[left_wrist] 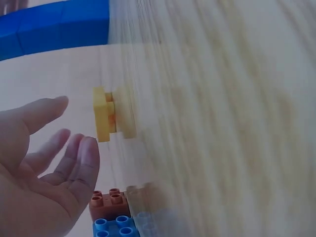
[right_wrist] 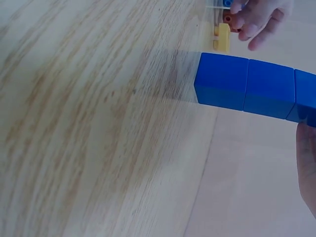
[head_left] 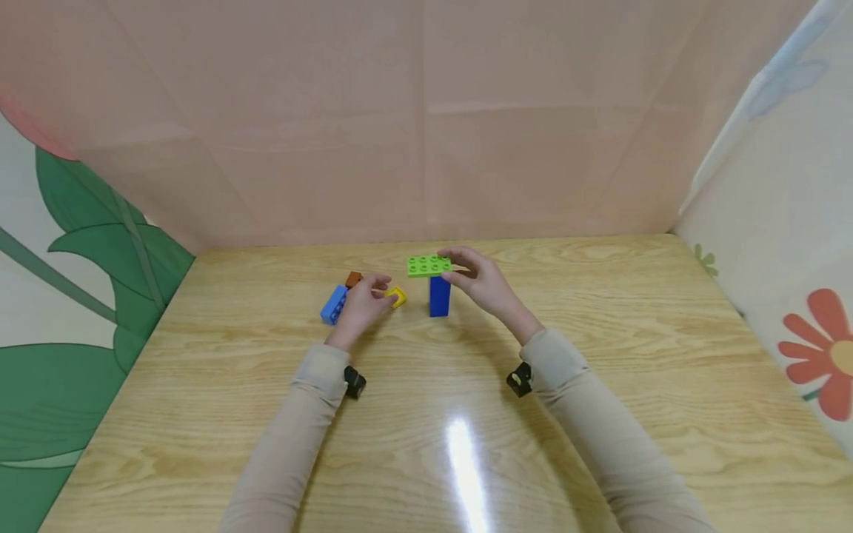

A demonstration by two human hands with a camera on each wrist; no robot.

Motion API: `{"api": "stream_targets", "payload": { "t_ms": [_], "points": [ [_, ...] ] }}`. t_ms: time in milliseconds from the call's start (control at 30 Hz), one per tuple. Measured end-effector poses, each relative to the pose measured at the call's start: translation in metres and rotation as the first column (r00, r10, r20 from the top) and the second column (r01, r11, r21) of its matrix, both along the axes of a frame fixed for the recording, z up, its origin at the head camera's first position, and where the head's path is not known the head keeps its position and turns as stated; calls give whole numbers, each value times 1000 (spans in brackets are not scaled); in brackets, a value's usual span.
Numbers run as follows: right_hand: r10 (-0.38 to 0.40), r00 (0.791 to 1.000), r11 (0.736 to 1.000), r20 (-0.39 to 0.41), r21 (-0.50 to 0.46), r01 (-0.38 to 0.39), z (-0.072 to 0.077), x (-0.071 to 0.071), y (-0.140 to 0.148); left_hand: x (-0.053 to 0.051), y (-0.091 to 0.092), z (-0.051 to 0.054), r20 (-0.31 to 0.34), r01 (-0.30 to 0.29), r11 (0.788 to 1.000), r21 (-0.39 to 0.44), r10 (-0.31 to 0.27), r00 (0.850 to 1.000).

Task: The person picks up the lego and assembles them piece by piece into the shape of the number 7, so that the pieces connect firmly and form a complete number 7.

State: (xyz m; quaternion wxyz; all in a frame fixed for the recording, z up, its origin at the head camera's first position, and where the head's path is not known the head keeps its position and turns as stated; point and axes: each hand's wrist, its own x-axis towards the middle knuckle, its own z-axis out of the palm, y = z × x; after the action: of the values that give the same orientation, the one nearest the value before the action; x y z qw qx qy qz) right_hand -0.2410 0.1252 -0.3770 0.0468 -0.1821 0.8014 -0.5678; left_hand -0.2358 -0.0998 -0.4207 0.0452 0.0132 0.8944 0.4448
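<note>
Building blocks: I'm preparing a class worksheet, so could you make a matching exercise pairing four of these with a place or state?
1. green brick
2. yellow brick
3. dark blue tower
4. brown brick

A. stacked upright
B. next to the light blue brick
C. studs up, in the right hand
D. studs down on the table

Pairs: 1-C, 2-D, 3-A, 4-B

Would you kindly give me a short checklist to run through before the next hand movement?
1. Dark blue stack upright on the tabletop: ok.
2. Right hand pinching the green plate at its end: ok.
3. Green plate fully pressed onto the stack: cannot tell.
4. Yellow brick in the left hand: not ok; the left wrist view shows a gap.
5. Yellow brick studs-up: not ok; its studs face the tabletop.
6. Brown brick and light blue brick apart from the stack: ok.
</note>
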Motion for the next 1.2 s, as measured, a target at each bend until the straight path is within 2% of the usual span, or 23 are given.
{"api": "stream_targets", "payload": {
  "t_ms": [267, 600, 867, 1033, 1200],
  "points": [
    [-6, 1000, 1000, -4, 2, 6, -1, -2, 1, 0, 1, -2, 31, 59, 997, -45, -57, 998],
    [-4, 1000, 1000, -12, 8, 4, -2, -1, 2, -2, 4, -4, 76, 94, 988, -122, -85, 993],
    [-7, 1000, 1000, 2, 3, 7, 0, 1, 1, -3, 6, -3, 60, 108, 980, -165, -99, 993],
    [-7, 1000, 1000, 13, 6, 7, 1, 1, 1, -3, 4, -3, 54, 103, 982, -157, -96, 994],
    [-4, 1000, 1000, 5, 3, 4, 3, 2, 0, -2, 1, -1, 62, 79, 994, -72, -74, 995]
  ]
}}
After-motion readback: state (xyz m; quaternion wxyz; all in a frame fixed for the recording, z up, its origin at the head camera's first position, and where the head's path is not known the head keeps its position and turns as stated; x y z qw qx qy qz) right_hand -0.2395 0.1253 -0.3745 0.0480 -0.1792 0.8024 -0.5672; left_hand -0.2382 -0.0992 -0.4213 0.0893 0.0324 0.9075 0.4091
